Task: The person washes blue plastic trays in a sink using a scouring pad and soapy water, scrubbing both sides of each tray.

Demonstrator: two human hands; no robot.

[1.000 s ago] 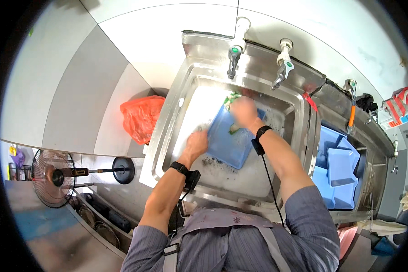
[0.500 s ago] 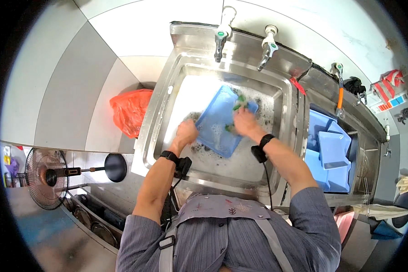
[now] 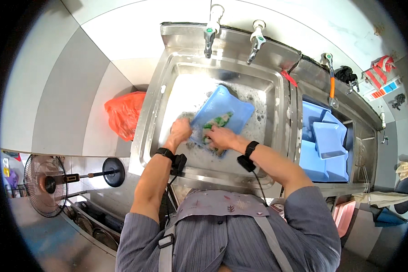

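A shallow blue plastic tray (image 3: 226, 105) lies tilted in the soapy water of a steel sink (image 3: 283, 122). My left hand (image 3: 180, 130) is closed on the tray's left edge. Against the tray's inner face, toward its near end, my right hand (image 3: 220, 137) presses a green-and-white cloth (image 3: 221, 120). Part of that cloth shows beyond the fingers; the rest is hidden under them. Suds cover the tray's near corner.
Two taps (image 3: 210, 38) (image 3: 256, 43) stand over this sink. To the right, a second basin holds several blue trays (image 3: 329, 138) under a tap with an orange hose (image 3: 332, 90). An orange plastic bag (image 3: 126, 115) sits left of the sink, above a fan (image 3: 47, 185).
My right hand has swept the cloth from the tray's right side toward its near left part. My left hand still grips the left edge. The whole view has shifted slightly.
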